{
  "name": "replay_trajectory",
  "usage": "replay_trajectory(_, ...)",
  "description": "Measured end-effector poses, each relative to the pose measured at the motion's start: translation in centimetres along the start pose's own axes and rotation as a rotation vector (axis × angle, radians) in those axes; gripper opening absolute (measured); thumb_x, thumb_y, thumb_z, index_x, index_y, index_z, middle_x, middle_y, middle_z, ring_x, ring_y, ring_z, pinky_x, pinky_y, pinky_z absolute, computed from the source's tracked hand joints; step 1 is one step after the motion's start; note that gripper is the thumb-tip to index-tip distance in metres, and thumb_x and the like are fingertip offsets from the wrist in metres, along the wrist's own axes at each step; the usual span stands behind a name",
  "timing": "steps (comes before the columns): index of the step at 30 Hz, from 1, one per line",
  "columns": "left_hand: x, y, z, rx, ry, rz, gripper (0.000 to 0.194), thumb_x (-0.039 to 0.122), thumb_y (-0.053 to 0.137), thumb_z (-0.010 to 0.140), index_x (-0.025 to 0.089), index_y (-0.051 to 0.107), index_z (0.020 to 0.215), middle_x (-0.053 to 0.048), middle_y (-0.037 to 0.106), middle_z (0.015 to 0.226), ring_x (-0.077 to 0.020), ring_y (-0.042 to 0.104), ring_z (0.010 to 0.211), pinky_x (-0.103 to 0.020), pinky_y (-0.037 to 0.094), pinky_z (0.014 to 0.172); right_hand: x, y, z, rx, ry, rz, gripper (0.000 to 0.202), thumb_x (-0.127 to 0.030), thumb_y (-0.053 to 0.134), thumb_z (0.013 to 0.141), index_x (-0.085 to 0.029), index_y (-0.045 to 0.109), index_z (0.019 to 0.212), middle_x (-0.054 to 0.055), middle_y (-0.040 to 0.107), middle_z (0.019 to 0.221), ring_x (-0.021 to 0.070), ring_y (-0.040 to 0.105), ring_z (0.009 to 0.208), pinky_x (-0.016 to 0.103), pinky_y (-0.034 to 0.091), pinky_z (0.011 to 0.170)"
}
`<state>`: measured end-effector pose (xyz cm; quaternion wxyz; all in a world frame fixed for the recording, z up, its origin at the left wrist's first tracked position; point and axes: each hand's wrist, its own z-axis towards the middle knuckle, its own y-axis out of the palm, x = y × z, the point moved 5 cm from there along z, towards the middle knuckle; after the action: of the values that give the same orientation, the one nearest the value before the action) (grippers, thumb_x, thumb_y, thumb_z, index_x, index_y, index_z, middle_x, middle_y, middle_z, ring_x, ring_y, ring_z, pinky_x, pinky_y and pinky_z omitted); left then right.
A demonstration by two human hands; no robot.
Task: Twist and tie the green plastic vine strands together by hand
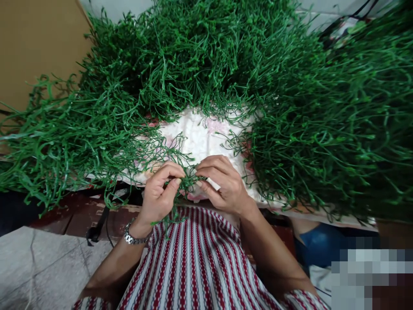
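A: Where do we have the small bunch [189, 181]?

B: Between our hands, over the near edge of the flowered cloth [200, 133]. Our left hand [177, 177] pinches it between thumb and forefinger; our right hand [197, 175] seems to grip its other side, with thumb and fingers bent around it.

A: So which step are we at?

B: Fine fingerwork on those stems, we'd judge: sorting or fitting them, we can't tell which. The next move calls for a steady left pinch and a light right touch, so that nothing snags on the left heap [77, 142], whose loose ends reach close to our fingers. The back heap [200, 51] and the right heap [322, 142] lie farther off.

A: What can't we make out?

B: Our exact fingertip contact, lost among tangled green. Something white [213, 184] shows beside our right thumb; we can't say what it is. The outer heaps run off the picture's sides, and the lower right corner is blocked out by coarse squares.
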<state>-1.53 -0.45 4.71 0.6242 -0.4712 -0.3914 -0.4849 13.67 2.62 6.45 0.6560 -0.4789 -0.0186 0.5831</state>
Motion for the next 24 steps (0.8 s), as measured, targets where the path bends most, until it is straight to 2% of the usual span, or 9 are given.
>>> replay_trajectory(7, 0.0, 0.4, -0.4, -0.183, -0.002, 0.006, 0.018, 0.027, 0.049, 0.084, 0.019, 0.065, 0.087, -0.004, 0.059, 0.075, -0.0159, 0.053, 0.070, -0.028, 0.042, 0.062, -0.5, -0.4, 0.3, -0.055, -0.029, -0.026, 0.010, -0.024, 0.053, 0.085, -0.017, 0.060, 0.088, 0.005, 0.063, 0.086, 0.0172, 0.056, 0.085, 0.035, 0.042, 0.079)
replay_trajectory(11, 0.2, 0.7, -0.1, -0.232, 0.008, 0.112, 0.015, 0.025, 0.053, 0.083, 0.018, 0.064, 0.077, -0.002, 0.057, 0.067, -0.0141, 0.052, 0.065, -0.027, 0.042, 0.061, -0.8, -0.1, 0.3, -0.107, -0.044, -0.066, 0.010, -0.023, 0.051, 0.086, -0.017, 0.059, 0.087, 0.004, 0.061, 0.083, 0.0165, 0.054, 0.080, 0.035, 0.042, 0.077)
replay_trajectory(14, 0.3, 1.0, 0.0, -0.280, 0.003, 0.191, 0.016, 0.017, 0.050, 0.083, 0.018, 0.063, 0.073, -0.002, 0.060, 0.069, -0.0138, 0.055, 0.068, -0.026, 0.044, 0.063, -1.0, 0.0, 0.4, -0.159, -0.065, -0.076, 0.020, -0.023, 0.050, 0.086, -0.017, 0.056, 0.105, 0.009, 0.061, 0.103, 0.0196, 0.054, 0.098, 0.038, 0.042, 0.084)
replay_trajectory(16, 0.3, 1.1, -0.1, -0.299, 0.021, 0.195, 0.016, 0.015, 0.050, 0.082, 0.019, 0.065, 0.076, -0.002, 0.063, 0.073, -0.0141, 0.058, 0.070, -0.026, 0.046, 0.065, -1.1, 0.4, 0.4, -0.234, -0.109, -0.053, 0.032, -0.022, 0.049, 0.087, -0.018, 0.049, 0.119, 0.010, 0.055, 0.122, 0.0217, 0.047, 0.116, 0.041, 0.039, 0.093)
replay_trajectory(18, 0.3, 1.1, -0.2, -0.302, 0.035, 0.177, 0.016, 0.016, 0.052, 0.083, 0.020, 0.066, 0.077, -0.001, 0.065, 0.073, -0.0137, 0.059, 0.069, -0.026, 0.047, 0.065, -1.2, 0.8, 0.3, -0.287, -0.159, 0.008, 0.039, -0.020, 0.047, 0.088, -0.018, 0.044, 0.126, 0.010, 0.051, 0.128, 0.0213, 0.041, 0.124, 0.041, 0.036, 0.098)
replay_trajectory(20, 0.3, 1.1, -0.4, -0.289, 0.026, 0.163, 0.015, 0.018, 0.052, 0.083, 0.020, 0.066, 0.077, 0.000, 0.066, 0.072, -0.0131, 0.059, 0.067, -0.025, 0.047, 0.063, -1.0, 1.1, 0.1, -0.267, -0.173, 0.064, 0.039, -0.021, 0.046, 0.088, -0.016, 0.043, 0.127, 0.010, 0.056, 0.118, 0.0200, 0.047, 0.115, 0.039, 0.039, 0.095)
replay_trajectory(22, 0.3, 1.0, -0.6, -0.275, 0.014, 0.177, 0.014, 0.020, 0.052, 0.084, 0.020, 0.065, 0.078, 0.000, 0.066, 0.071, -0.0126, 0.059, 0.066, -0.024, 0.046, 0.062, -0.6, 1.3, -0.1, -0.209, -0.141, 0.060, 0.037, -0.024, 0.047, 0.089, -0.015, 0.045, 0.124, 0.009, 0.059, 0.100, 0.0188, 0.053, 0.097, 0.038, 0.042, 0.086)
replay_trajectory(24, 0.5, 0.9, -0.7, -0.282, 0.031, 0.237, 0.014, 0.019, 0.050, 0.084, 0.019, 0.063, 0.078, 0.001, 0.064, 0.068, -0.0119, 0.058, 0.063, -0.023, 0.045, 0.060, -0.2, 1.4, -0.4, -0.178, -0.101, 0.018, 0.030, -0.027, 0.048, 0.089, -0.015, 0.050, 0.117, 0.006, 0.058, 0.085, 0.0178, 0.053, 0.083, 0.037, 0.042, 0.080)
